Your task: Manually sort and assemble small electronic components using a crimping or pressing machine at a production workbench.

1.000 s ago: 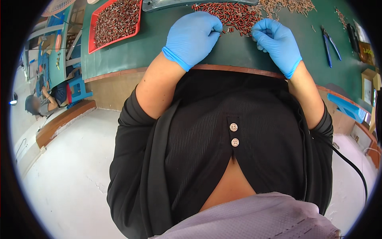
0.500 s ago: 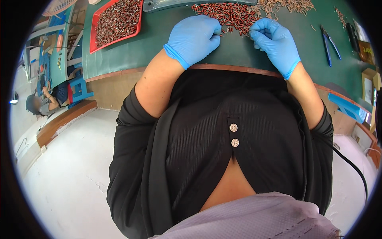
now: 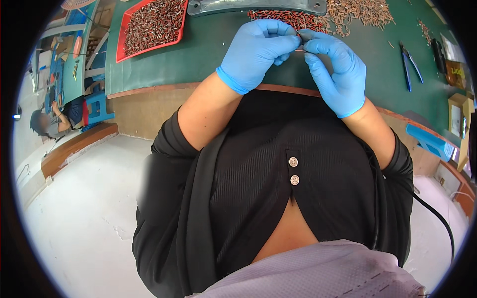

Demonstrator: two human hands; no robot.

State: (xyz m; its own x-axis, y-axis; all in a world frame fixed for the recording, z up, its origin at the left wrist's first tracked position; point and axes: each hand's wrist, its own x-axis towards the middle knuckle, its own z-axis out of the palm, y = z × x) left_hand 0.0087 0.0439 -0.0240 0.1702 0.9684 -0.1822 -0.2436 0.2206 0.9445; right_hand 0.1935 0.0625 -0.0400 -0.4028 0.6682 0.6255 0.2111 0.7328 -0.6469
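Closing the gap, our left hand [image 3: 256, 54] and right hand [image 3: 340, 72] are now meeting at the fingertips, where half a second ago they were staying apart. Over on the left, the red tray [image 3: 121, 49] is brimming with little red-and-silver pieces. Moving across, our left hand is pinching thumb against forefinger, seemingly around one small dark piece [image 3: 299, 37] held up between both hands, just this side of the red pile [image 3: 288, 19]; the gloves are hiding most of it. Our right hand is bringing thumb and fingertips up to the same spot, but we cannot tell whether it is gripping or merely touching.

By our judgement we are dealing with something very light and stiff, probably slick through gloves and easily dropped; any thin leg on it could be bending under a hard squeeze, so we are favouring a gentle pinch on the thicker body. Further right, the tan pile [image 3: 362, 15] is spreading over the green table [image 3: 375, 59], and the blue-handled pliers [image 3: 407, 74] are lying well apart from our fingers.
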